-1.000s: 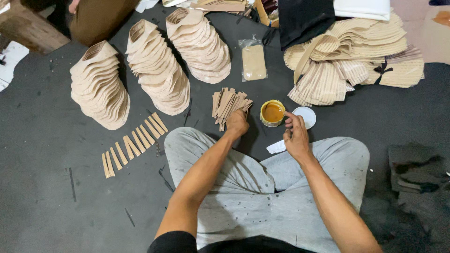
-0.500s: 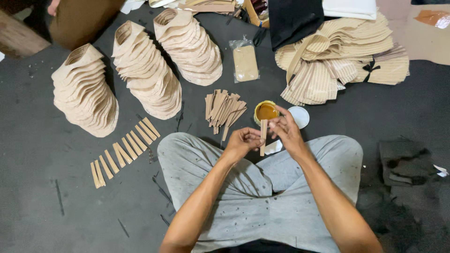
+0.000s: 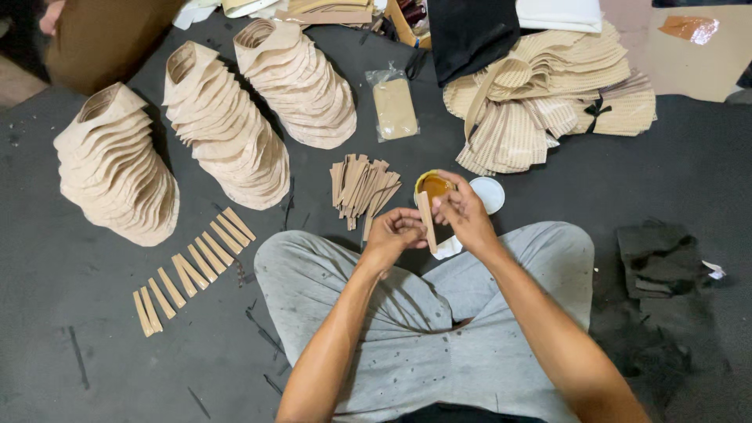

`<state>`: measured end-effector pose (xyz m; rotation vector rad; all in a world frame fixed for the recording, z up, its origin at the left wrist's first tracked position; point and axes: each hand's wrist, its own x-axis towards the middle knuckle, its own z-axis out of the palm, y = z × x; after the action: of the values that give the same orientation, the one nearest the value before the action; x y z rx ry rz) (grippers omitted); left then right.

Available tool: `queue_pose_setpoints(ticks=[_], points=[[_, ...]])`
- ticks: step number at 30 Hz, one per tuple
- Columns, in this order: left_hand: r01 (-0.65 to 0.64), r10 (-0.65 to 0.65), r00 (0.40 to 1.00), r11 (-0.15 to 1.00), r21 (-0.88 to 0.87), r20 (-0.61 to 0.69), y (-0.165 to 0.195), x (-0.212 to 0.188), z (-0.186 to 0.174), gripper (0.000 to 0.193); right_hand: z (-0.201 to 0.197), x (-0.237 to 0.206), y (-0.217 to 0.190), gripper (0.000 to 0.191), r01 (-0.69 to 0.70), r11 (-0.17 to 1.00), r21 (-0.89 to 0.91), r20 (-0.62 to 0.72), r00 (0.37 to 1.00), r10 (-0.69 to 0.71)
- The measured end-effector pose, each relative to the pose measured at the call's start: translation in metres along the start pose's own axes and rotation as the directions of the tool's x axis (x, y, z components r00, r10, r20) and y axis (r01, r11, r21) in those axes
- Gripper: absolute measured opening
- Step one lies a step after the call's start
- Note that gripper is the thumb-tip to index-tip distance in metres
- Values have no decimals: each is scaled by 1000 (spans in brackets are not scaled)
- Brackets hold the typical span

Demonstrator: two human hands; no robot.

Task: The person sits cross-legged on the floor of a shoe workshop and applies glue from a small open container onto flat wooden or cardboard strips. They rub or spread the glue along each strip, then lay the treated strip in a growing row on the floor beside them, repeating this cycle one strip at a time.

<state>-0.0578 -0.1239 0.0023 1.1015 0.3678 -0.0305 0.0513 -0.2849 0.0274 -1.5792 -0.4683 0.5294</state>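
two hands [image 3: 431, 223] on one tan strip [image 3: 426, 222]

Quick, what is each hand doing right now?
Left hand: closed, pinching the lower end of a tan strip.
Right hand: fingers curled at the top of the same strip, beside the small tin of amber glue.

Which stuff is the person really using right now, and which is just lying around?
In use:
- thin tan strip, held by left hand and right hand
- small round tin of amber glue
- loose pile of tan strips
- neat row of tan strips

Lying about:
- three stacks of beige shaped pieces
- dark folded cloth
- clear bag with tan pad
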Motion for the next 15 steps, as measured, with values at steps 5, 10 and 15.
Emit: queue_pose_setpoints(ticks=[5,10,15], points=[[-58,50,995,995,-87,-86,11,-2,-8,30,-25,11,8,58,200,743,-639,-19,961,-276],[-35,17,990,990,-134,-139,18,1,-8,30,-33,20,28,56,262,406,-876,150,946,-287],[-62,46,989,992,-111,-140,17,2,-7,34,-26,30,41,50,279,316,-907,211,949,-235]])
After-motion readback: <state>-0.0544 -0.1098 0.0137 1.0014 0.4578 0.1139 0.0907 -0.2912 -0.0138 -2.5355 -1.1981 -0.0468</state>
